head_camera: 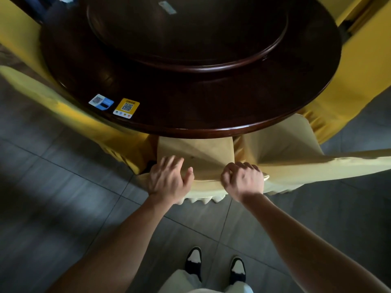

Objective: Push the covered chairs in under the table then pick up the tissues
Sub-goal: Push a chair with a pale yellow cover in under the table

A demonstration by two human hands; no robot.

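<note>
From the head view I look down at a round, dark wooden surface with a raised turntable on it. Directly in front of me stands a chair in a pale yellow cover, its seat already partly under the rim and its backrest top nearest me. My left hand lies on the backrest top with its fingers stretched out and relaxed, pressing rather than clutching. My right hand has its fingers curled over the same edge, gripping the cloth. The backrest's long axis runs left to right across my view, and the seat points away from me toward the centre of the surface. More covered chairs crowd in on the left and right, the right one touching this chair's cover. I judge the risk to be the loose fabric: a push could slide the cover over the frame, or snag it on the neighbouring drape, so the chair skews instead of going straight in. I cannot see any tissues; a small pale object on the far side is too blurred to identify. Two code stickers sit near the rim.
</note>
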